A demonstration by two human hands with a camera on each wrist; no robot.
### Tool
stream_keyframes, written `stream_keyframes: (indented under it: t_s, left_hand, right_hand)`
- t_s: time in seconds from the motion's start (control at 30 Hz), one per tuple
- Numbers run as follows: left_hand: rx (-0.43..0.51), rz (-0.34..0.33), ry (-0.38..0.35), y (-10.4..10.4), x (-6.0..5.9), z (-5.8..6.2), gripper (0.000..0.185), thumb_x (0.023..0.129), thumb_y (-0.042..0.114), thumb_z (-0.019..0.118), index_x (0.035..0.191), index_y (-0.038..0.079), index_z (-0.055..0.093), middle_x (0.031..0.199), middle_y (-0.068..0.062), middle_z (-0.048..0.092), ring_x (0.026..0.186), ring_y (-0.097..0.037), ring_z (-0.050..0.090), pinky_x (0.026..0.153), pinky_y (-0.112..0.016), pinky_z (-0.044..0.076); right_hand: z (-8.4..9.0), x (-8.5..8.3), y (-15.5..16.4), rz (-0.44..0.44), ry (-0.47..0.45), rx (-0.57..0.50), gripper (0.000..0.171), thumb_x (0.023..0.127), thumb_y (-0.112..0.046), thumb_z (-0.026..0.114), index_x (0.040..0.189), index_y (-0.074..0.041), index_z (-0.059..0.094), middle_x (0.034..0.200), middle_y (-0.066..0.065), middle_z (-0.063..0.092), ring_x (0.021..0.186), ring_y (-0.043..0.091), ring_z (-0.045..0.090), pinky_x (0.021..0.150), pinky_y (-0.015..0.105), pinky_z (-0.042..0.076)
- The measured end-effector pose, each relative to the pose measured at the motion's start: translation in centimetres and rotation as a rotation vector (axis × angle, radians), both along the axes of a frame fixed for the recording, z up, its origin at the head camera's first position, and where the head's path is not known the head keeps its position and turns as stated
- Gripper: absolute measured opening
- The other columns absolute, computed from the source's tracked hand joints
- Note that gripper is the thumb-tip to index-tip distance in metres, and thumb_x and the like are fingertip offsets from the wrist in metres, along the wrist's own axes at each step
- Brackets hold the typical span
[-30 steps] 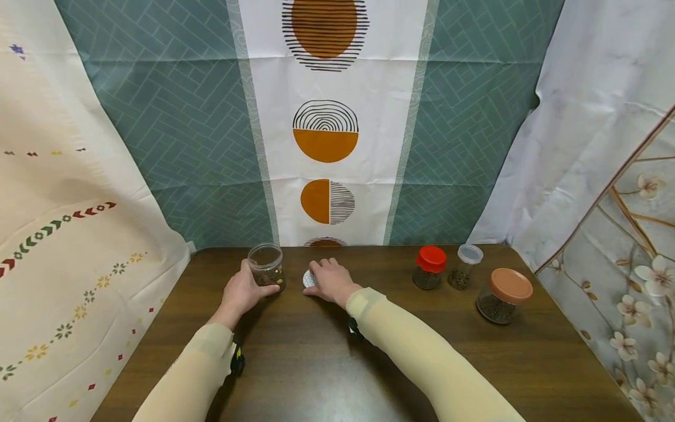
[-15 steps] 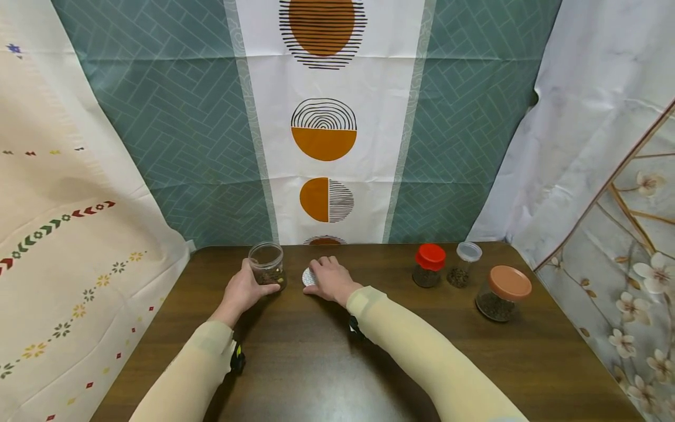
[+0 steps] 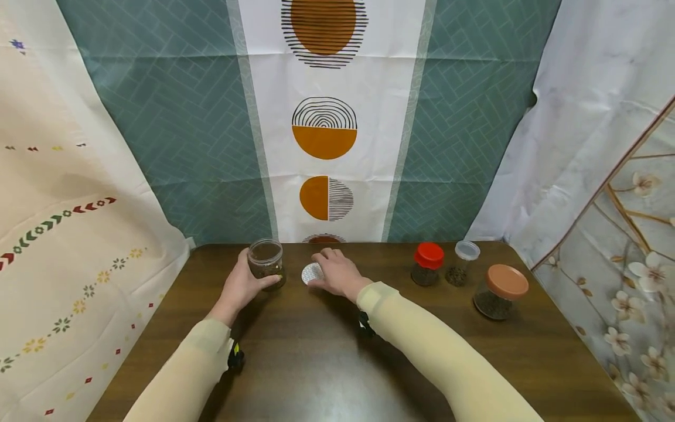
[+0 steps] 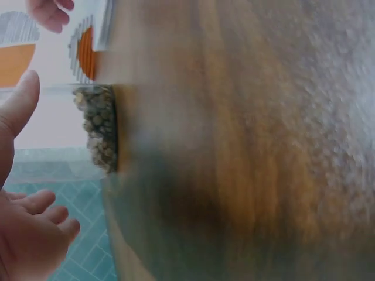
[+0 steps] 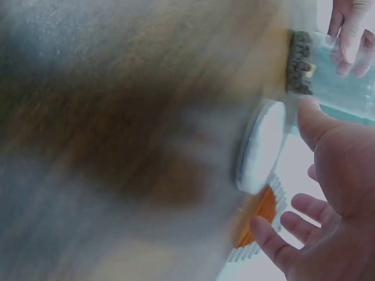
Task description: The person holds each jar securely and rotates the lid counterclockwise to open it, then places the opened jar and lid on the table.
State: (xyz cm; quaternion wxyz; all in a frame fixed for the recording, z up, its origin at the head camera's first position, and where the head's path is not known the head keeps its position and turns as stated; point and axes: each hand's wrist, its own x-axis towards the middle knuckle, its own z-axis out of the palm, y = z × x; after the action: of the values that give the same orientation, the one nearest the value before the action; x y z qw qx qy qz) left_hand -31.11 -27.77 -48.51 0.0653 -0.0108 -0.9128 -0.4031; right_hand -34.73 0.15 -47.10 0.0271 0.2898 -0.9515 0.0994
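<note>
Head view: upright on the dark brown table (image 3: 306, 351), a lidless round clear jar (image 3: 265, 261) between thumb and fingers of the left hand (image 3: 241, 288); flat to its right, a printed white disc lid (image 3: 310, 274), close along the left side of the right hand (image 3: 340, 275), no long axis; left wrist view: thumb and fingers spread loosely about the jar, contact unclear; right wrist view: fingers relaxed, apart, holding nothing.

I stand at a fabric-screened nook, whether in a home or a studio I can't tell: around a dark brown wood-grain table (image 3: 316, 363) hang a teal-and-white geometric cloth (image 3: 200, 117) far, a cream patterned cloth (image 3: 58, 269) left, a blossom-printed white cloth (image 3: 596, 146) right.
</note>
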Motion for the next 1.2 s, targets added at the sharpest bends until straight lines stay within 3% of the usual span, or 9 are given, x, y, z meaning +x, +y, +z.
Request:
stream_keyframes:
  t_s: [0.17,0.3,0.57,0.9,1.2]
  left_hand:
    - [-0.036,0.032,0.065,-0.2,0.4,1.3,0.133,0.090,0.036,0.095,0.173,-0.003,-0.002,0.174,-0.035,0.024,0.159,-0.054,0.028,0.124,-0.069,0.029]
    - [-0.108,0.049,0.145,0.1,0.8,2.2,0.132,0.090,0.035,0.096,0.174,-0.002,0.001,0.176,-0.035,0.018,0.161,-0.055,0.021,0.124,-0.071,0.026]
    - [-0.227,0.001,0.251,1.9,1.8,3.7,0.127,0.086,0.031,0.099,0.173,-0.005,0.012,0.174,-0.035,0.024,0.163,-0.054,0.017,0.124,-0.072,0.024]
    - [-0.302,-0.092,0.319,4.9,2.8,3.9,0.117,0.087,0.030,0.098,0.169,-0.009,0.024,0.171,-0.034,0.032,0.161,-0.054,0.022,0.130,-0.064,0.016]
    - [-0.448,-0.109,0.443,7.4,3.7,4.6,0.113,0.082,0.032,0.101,0.165,-0.008,0.036,0.167,-0.031,0.042,0.160,-0.050,0.029,0.131,-0.064,0.014]
  right_hand:
    - [1.5,0.5,1.1,0.014,0.033,0.010,0.070,0.105,-0.053,0.074,0.159,-0.012,0.056,0.159,0.012,0.054,0.147,0.033,0.050,0.116,0.049,0.048]
    - [2.4,1.1,2.3,0.026,0.059,0.013,0.070,0.106,-0.053,0.073,0.160,-0.012,0.055,0.160,0.012,0.054,0.148,0.033,0.049,0.118,0.050,0.046]
    - [3.3,2.9,5.4,0.055,0.139,-0.027,0.074,0.105,-0.052,0.075,0.161,-0.009,0.054,0.159,0.017,0.055,0.149,0.036,0.049,0.119,0.055,0.045]
    - [4.0,4.6,10.0,0.026,0.165,-0.049,0.077,0.103,-0.051,0.077,0.163,-0.009,0.051,0.159,0.017,0.055,0.149,0.037,0.048,0.120,0.056,0.043]
    - [4.2,6.1,14.2,-0.023,0.168,-0.062,0.079,0.102,-0.048,0.079,0.164,-0.008,0.051,0.159,0.019,0.055,0.149,0.040,0.048,0.120,0.058,0.043]
